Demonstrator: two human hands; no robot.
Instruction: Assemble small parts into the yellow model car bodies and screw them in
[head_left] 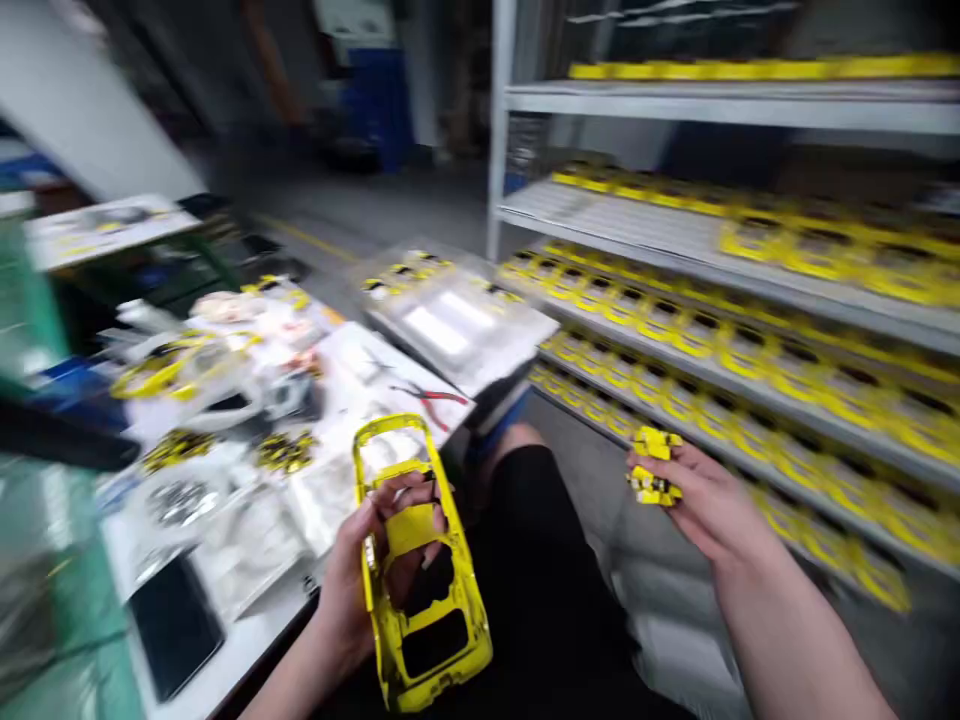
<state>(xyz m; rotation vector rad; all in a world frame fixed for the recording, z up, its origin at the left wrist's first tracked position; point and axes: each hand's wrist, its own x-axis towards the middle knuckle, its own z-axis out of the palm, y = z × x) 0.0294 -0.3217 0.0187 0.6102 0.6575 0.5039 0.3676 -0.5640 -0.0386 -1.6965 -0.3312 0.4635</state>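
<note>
Housing [411, 530] in yellow plastic, held beside the bench's [247, 632] near edge.
Gripped in the left hand [349, 570], fingers curled through the openings; best supported by the thicker rim, sparing thin crossbars. Pinched nearly closed in the right hand [701, 495]: small yellow parts [651, 443], probably easy to drop. Beyond, red-handled pliers [431, 395] at the bench's right corner, then yellow frames [817, 250] on a rack [712, 108].

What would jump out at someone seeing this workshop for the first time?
Probably the shelves on the right, lined with rows of bright yellow parts. Next comes the big yellow frame in the left hand, with a small yellow cluster in the right hand. On the left, the cluttered table holds red-handled pliers.
</note>
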